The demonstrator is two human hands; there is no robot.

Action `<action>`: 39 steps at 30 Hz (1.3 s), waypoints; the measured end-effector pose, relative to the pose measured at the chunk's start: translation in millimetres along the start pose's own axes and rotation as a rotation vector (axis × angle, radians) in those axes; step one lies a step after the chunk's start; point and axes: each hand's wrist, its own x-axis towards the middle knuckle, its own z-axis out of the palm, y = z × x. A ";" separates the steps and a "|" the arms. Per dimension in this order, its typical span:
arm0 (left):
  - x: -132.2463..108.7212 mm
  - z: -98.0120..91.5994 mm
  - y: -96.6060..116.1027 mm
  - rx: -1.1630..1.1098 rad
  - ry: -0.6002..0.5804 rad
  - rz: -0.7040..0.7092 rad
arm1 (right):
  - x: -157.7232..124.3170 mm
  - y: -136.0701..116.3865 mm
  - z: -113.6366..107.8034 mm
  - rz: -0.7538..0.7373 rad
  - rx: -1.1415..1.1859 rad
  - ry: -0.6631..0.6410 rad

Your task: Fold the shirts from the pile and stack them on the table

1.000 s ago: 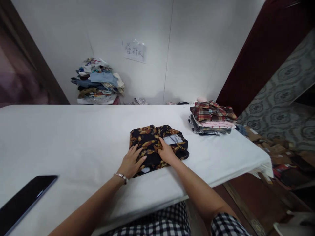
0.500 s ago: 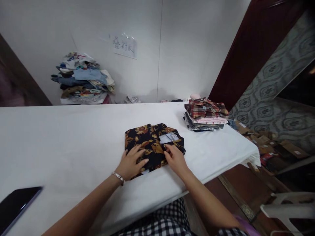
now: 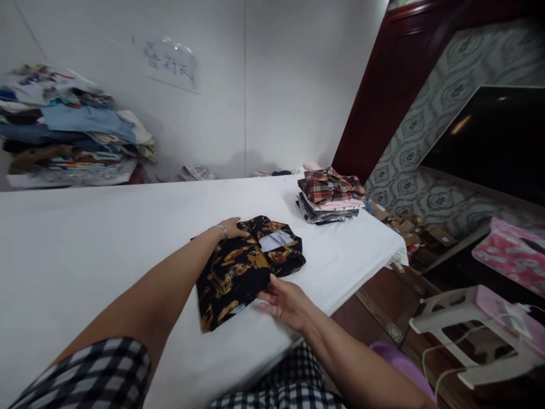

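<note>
A folded black shirt (image 3: 232,278) with a brown and gold floral print lies on the white table, its collar end with a pale patch in the neck opening pointing right. My left hand (image 3: 233,228), a bracelet on its wrist, reaches over to the shirt's far edge and grips there, its fingertips partly hidden. At the near edge, my right hand (image 3: 284,301) pinches the fabric, thumb on top and fingers partly underneath.
A neat stack of folded shirts (image 3: 330,196), red plaid on top, sits at the table's (image 3: 149,272) right end. A tall clothes pile (image 3: 72,128) stands at back left. Right of the table are a white stool (image 3: 457,324) and cardboard boxes (image 3: 419,230).
My left hand has gone from lying on the shirt's near left part to its far edge. My right hand has slid to the near edge. The view has turned right.
</note>
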 end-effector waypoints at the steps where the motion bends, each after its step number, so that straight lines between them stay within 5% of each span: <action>1: 5.2 1.6 3.5 -0.013 -0.004 -0.009 | 6.8 1.2 3.9 0.012 0.000 0.011; 5: 9.5 -4.4 16.3 -0.075 -0.025 -0.042 | 28.6 6.1 7.2 -0.082 -0.079 0.060; 8: 1.9 -28.8 17.5 -0.153 -0.009 -0.025 | 35.5 -5.7 5.8 -0.254 -0.173 0.112; 14: -42.8 -119.8 3.6 -0.441 0.338 0.123 | 35.2 -103.7 31.3 -0.650 -0.466 0.068; 17: -90.4 -142.3 1.3 -0.748 0.504 0.296 | 34.9 -142.7 43.6 -0.870 -0.627 0.012; 19: -127.6 -131.4 -2.1 -0.733 0.595 0.326 | 35.6 -144.5 40.7 -0.944 -0.745 -0.003; 22: -180.0 -74.9 -16.3 -0.530 0.660 0.209 | 37.2 -111.5 17.0 -0.942 -0.911 -0.025; 26: -231.7 22.8 -40.4 -0.500 0.386 -0.055 | 31.3 -48.6 -31.4 -0.797 -1.125 -0.081; 28: -247.2 50.9 -48.3 -0.552 0.274 -0.119 | 24.6 -30.9 -51.3 -0.709 -1.171 -0.071; 30: -254.0 57.9 -53.8 -0.587 0.253 -0.163 | 17.9 -26.8 -64.0 -0.641 -1.120 -0.042; 33: -247.9 43.2 -58.7 -0.576 0.339 -0.310 | 11.4 -38.5 -67.7 -0.527 -0.892 0.055; 36: -228.9 25.9 -56.8 -0.591 0.375 -0.444 | 11.8 -55.0 -54.2 -0.364 -0.726 0.129; 39: -206.7 19.7 -47.8 -0.734 0.277 -0.468 | 20.6 -62.9 -33.2 -0.269 -0.736 0.168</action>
